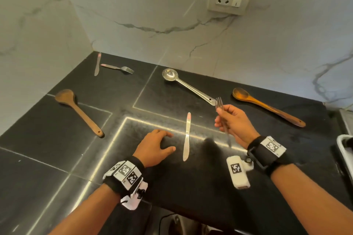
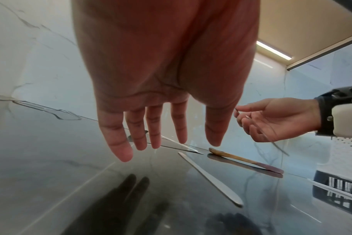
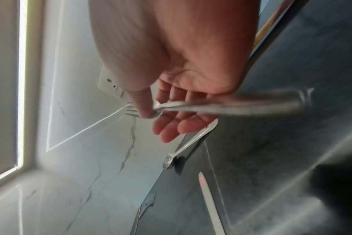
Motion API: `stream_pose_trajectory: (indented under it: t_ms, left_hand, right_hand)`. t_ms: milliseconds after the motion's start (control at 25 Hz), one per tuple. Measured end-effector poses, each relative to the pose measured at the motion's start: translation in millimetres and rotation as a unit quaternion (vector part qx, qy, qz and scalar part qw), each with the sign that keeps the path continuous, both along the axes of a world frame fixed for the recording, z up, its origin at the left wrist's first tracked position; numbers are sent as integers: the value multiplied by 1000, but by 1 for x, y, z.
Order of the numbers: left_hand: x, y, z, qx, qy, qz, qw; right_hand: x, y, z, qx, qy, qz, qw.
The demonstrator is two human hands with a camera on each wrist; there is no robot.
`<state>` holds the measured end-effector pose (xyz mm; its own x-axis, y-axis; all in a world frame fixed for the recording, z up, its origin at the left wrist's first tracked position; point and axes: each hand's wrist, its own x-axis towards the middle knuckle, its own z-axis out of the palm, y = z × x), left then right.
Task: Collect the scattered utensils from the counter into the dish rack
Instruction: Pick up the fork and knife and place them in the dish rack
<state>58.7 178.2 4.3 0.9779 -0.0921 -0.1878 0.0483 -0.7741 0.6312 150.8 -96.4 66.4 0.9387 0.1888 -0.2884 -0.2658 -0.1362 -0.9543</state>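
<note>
From the head view, I am holding 1 fork (image 1: 222, 118) in my right hand (image 1: 234, 122), pinched near the neck between thumb and fingers, tines up, handle trailing toward the wrist; I judge this grip is meant for carrying it to the dish rack (image 1: 344, 147), whose white rim is showing at the right edge. My left hand (image 1: 155, 146) is hovering just beside a table knife (image 1: 186, 137) on the black counter (image 1: 57, 168), fingers relaxed and holding nothing, likely lining up the next pick. A steel ladle (image 1: 188, 86), 2 wooden spoons, another knife and another fork are lying well apart behind. In the left wrist view, the fingers (image 2: 141, 135) are spreading wide above the counter, empty. In the right wrist view, the thumb (image 3: 142, 105) is pressing the blurred fork against the fingers.
</note>
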Motion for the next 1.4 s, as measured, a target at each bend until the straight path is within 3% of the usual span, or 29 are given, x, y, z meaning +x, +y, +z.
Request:
stream_pose_trajectory:
  t_ms: [120,280,480,640,840,1000,1280,1400]
  left_hand:
    - [15,33,8,5,-2,25,1000]
    - [56,79,19,60,-8,52,997]
    - [142,148,25,147,5,74,986]
    - [213,197,27,198,14,108,974]
    - [275,230,18,245,10,104,964]
    - [307,233,14,271,41,80,958]
    - [295,201,13,360,-4,47,932]
    - [276,178,24,277,-34,61,958]
  right_hand:
    - [30,54,-15,-138,-62,112,982]
    - [75,124,-44,-357,-161,258,883]
    - [140,176,-52,-435,-189,307,825]
    - [159,194,-69,-481,-170,343,788]
    - [168,193,-86,-451,-143,343,811]
    - [168,194,-86,-448,-141,343,813]
    - [169,194,-85,-443,-134,350,815]
    - [170,193,-85,-441,-133,352,814]
